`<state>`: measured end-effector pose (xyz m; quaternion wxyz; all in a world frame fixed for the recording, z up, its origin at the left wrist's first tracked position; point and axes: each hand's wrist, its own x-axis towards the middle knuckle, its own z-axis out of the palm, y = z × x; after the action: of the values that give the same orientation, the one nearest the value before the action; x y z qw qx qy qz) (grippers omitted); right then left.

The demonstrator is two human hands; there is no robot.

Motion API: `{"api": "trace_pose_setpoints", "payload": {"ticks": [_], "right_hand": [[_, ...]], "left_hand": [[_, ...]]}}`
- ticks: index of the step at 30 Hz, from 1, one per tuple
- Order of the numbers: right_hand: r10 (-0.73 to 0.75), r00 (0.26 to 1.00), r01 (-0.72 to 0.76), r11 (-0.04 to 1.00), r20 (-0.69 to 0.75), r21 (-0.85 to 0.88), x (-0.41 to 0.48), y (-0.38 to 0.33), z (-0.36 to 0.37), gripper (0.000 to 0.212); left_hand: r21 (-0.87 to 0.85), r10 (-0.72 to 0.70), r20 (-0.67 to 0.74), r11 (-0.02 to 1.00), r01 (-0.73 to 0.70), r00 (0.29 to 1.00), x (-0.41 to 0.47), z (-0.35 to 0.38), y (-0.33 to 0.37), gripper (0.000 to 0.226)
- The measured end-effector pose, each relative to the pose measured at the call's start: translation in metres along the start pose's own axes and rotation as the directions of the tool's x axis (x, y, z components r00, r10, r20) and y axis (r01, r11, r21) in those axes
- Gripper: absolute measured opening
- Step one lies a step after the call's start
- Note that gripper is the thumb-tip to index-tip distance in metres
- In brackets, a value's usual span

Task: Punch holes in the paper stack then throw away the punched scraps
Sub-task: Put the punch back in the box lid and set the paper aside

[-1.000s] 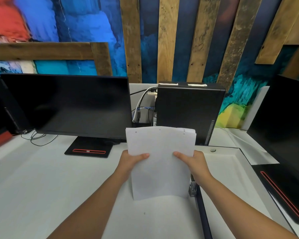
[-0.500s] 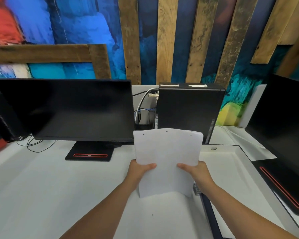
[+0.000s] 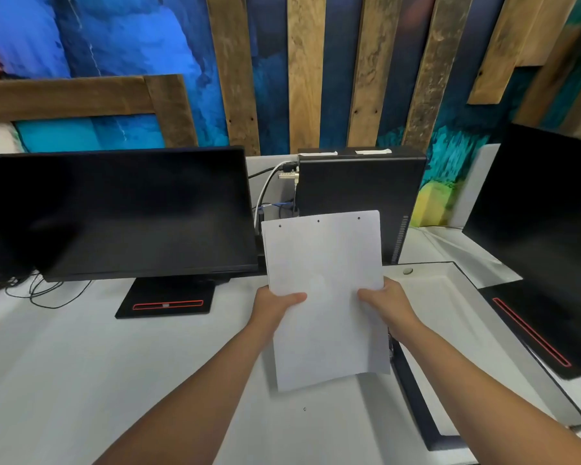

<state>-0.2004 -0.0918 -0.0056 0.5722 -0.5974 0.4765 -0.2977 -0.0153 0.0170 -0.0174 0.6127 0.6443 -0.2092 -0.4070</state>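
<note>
Two dark monitors (image 3: pixel 114 213) flank a white desk (image 3: pixel 81 364); above it, a paper stack (image 3: pixel 326 290) with three punched holes (image 3: pixel 318 221) is pinched at its sides by left hand (image 3: pixel 272 308) and right hand (image 3: pixel 388 305).

You'll find no readable text, label, brand or number anywhere. Paper stack (image 3: pixel 322 297) blank, only punched holes along top edge. White strips atop computer tower (image 3: pixel 356 199) at desk's (image 3: pixel 114 364) back edge: too blurred for you to read.
</note>
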Motion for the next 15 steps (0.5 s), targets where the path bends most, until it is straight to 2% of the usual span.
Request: {"api": "trace_pose_setpoints", "payload": {"ticks": [3,8,13,15], "right_hand": [[-0.016,0.999,0.013,0.997,-0.042,-0.070,-0.002,0.000,-0.006,0.045],[-0.037,0.990,0.021,0.993,-0.137,-0.117,-0.001,0.005,-0.028,0.031],[-0.076,0.978,0.043,0.984,-0.193,-0.171,0.001,0.010,-0.069,0.048],[-0.100,0.977,0.052,0.968,-0.190,-0.244,0.000,0.014,-0.089,0.043]], "left_hand": [[-0.019,-0.029,0.018,0.999,0.029,0.999,0.003,0.009,0.001,0.038],[0.002,-0.076,0.052,0.997,0.076,0.996,0.008,0.033,0.004,0.023],[0.065,-0.134,0.089,0.990,0.128,0.987,0.007,0.069,0.002,0.029],[0.118,-0.150,0.103,0.983,0.138,0.983,0.005,0.087,-0.002,0.034]]}}
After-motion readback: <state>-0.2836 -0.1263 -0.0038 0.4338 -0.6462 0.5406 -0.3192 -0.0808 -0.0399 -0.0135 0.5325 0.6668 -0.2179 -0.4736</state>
